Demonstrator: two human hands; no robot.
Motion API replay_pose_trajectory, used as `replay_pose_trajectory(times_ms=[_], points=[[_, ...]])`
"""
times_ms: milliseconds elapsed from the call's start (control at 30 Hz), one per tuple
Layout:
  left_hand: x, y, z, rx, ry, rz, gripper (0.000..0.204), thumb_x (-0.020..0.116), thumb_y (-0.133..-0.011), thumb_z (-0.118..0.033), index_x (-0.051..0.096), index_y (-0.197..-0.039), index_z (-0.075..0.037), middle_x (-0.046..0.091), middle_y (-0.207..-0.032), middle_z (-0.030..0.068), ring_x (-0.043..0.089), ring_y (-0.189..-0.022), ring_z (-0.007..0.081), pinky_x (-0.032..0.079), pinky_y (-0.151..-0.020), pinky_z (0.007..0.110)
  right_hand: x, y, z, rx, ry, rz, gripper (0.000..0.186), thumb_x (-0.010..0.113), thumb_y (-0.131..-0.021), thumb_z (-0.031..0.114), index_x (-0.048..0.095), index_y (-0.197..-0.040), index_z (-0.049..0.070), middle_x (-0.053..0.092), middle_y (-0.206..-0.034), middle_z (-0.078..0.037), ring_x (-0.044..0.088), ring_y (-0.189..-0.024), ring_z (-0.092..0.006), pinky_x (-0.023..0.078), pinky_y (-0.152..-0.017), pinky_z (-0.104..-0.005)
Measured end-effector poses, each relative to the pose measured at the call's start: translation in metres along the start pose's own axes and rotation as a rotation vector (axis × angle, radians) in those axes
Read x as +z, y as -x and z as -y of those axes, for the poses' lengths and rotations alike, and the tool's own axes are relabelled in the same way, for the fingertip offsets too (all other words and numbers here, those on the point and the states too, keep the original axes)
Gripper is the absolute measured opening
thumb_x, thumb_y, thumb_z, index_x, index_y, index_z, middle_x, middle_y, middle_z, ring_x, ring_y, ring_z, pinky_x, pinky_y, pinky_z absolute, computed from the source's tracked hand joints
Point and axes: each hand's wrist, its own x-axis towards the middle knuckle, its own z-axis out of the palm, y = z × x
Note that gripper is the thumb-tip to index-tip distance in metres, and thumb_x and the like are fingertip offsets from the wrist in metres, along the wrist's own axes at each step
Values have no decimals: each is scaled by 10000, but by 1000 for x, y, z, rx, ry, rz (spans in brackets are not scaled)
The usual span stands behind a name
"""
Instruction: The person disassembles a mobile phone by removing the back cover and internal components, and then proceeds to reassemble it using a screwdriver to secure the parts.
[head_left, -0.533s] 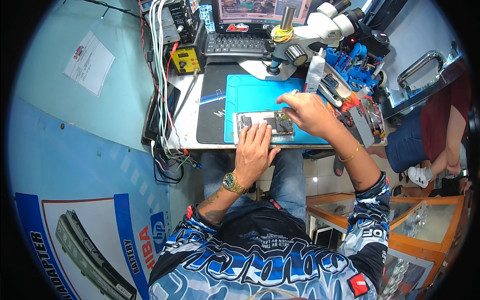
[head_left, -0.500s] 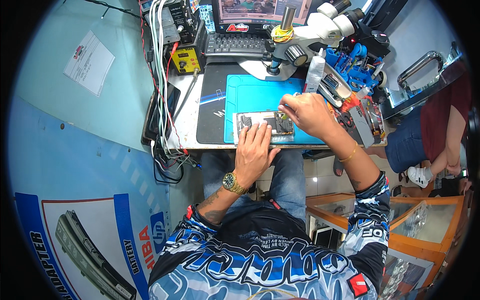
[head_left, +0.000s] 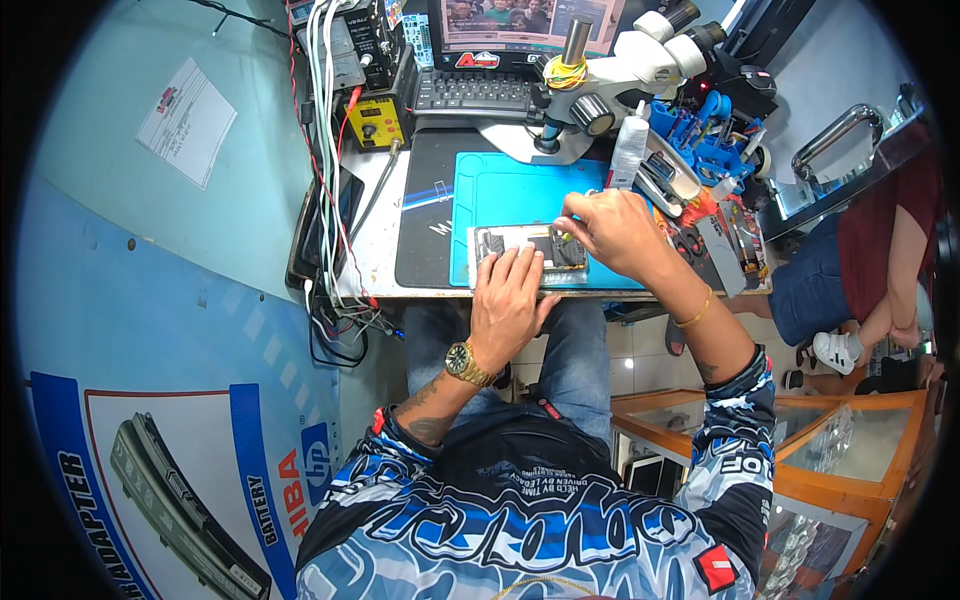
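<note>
An opened phone with its dark inner parts bare lies at the near edge of the blue work mat. A clear plastic-like layer shows along its lower edge. My left hand lies on the phone's left part, fingers stretched out over it. Above the phone's right end, my right hand is closed in a pinch on a slim tool. Only a yellow-green bit of that tool shows below the fingers; the rest is hidden, so its kind is unclear.
Behind the mat stand a microscope, a keyboard and a monitor. A white tube, scissors and blue tool holders crowd the right side. A yellow-fronted station and hanging cables are at left. Another person stands at far right.
My right hand has shifted very slightly over the phone's right end, still pinching the tool. My left hand stays on the phone. The whole view has tilted a little.
</note>
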Motion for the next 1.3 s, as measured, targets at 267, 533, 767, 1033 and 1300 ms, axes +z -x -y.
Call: replay_pose_trajectory(times_ms=[267, 533, 767, 1033, 1300], points=[[-13, -16, 4, -48, 182, -54, 506, 769, -868, -282, 644, -1274, -8, 681, -1235, 131, 616, -1156, 289, 403, -1071, 497, -2, 9, -9, -48, -312, -217, 186, 721, -895, 135, 690, -1043, 26, 714, -939, -157, 718, -799, -291, 563, -697, -383], [-34, -22, 15, -219, 597, -262, 193, 780, -870, -103, 781, -1062, -86, 768, -953, 76, 711, -888, 235, 498, -829, 355, -11, 22, 13, 80, -706, -288, 215, 721, -933, 160, 717, -1085, 8, 687, -793, -96, 610, -641, -124, 480, -579, -290], [-50, -11, 14, -120, 485, -290, 108, 804, -830, -43, 775, -934, -48, 757, -890, 83, 703, -829, 219, 499, -770, 337, 3, 26, 17, 149, -914, -208, 215, 712, -957, 156, 713, -1088, -15, 658, -779, -34, 568, -649, -55, 451, -565, -248], [-50, 9, 14, -331, 670, -230, 92, 743, -924, -75, 724, -983, -7, 737, -913, 50, 683, -836, 140, 512, -780, 295, 17, 30, 33, 244, -1216, -162, 187, 707, -977, 147, 714, -1073, -14, 697, -831, -21, 632, -731, -56, 509, -638, -226], [-37, 13, 23, -641, 1331, -146, 139, 667, -1013, -100, 696, -1059, 28, 722, -958, 45, 662, -905, 92, 532, -839, 242, 14, 28, 36, 268, -1178, -144, 179, 705, -976, 148, 727, -1063, -8, 710, -839, -27, 642, -739, -63, 510, -643, -232]])
